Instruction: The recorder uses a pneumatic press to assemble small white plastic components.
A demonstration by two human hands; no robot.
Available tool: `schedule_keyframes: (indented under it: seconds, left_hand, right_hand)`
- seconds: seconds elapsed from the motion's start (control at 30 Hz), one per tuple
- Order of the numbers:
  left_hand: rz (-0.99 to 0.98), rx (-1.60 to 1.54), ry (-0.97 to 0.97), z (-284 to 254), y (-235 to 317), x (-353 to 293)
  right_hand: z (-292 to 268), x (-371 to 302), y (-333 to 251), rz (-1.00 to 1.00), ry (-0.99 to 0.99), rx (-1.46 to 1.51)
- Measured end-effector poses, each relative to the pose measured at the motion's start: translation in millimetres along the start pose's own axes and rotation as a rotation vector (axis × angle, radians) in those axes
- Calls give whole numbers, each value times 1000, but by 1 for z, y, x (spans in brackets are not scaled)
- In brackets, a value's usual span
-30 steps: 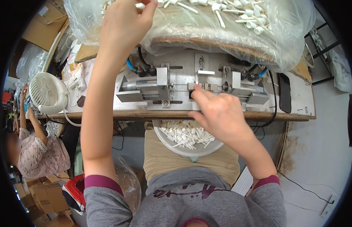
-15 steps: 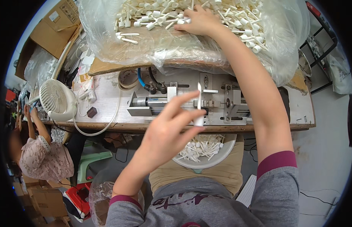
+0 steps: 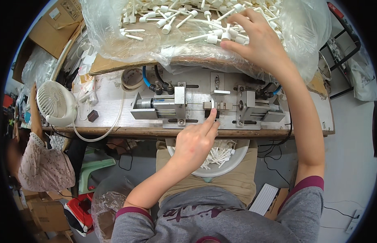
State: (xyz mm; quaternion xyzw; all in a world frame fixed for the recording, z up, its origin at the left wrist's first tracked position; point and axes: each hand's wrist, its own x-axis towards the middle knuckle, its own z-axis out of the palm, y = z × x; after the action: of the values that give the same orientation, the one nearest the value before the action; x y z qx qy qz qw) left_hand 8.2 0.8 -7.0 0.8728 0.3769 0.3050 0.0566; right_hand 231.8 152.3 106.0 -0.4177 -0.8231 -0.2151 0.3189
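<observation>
My left hand [image 3: 195, 139] reaches in over the bench edge, index finger stretched forward. Its tip touches the lower end of a white plastic piece [image 3: 213, 103] in the small metal holder [image 3: 225, 105] of a bench fixture. That piece's far end shows; the rest is under the finger. Over a heap of white capped sticks [image 3: 168, 25], my right hand [image 3: 253, 38] is curved with thumb and fingers apart. One capped stick [image 3: 225, 35] lies between thumb and fingers, near the thumb tip; no firm grip shows.
Clear plastic sheeting [image 3: 111, 44] and cardboard [image 3: 103, 68] lie under the heap. Metal cylinders [image 3: 164, 107] with hoses flank the holder. A white fan [image 3: 56, 103] and tape roll [image 3: 132, 77] stand left. A bowl [image 3: 213, 173] of white pieces rests on my lap. Another person [image 3: 46, 162] sits far left.
My left hand has lowered a white piece from mid-air into the holder. My right hand has drawn back rightward, and several capped sticks now lie nearer the heap's front edge.
</observation>
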Motion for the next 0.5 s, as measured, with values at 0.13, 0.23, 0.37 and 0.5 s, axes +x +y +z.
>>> schedule_keyframes:
  seconds: [0.13,0.23,0.37,0.5]
  left_hand:
    - [17,53,-17,-3,-8,8]
    - [8,64,-49,-3,-8,13]
    - [-8,78,-84,-7,-7,17]
    - [-15,84,-110,-7,-5,18]
  right_hand:
    - [-16,-9,-5,335,-287,93]
    - [-24,-10,5,434,-343,222]
    - [-39,-10,18,530,-406,439]
    - [-47,-17,19,586,-304,569]
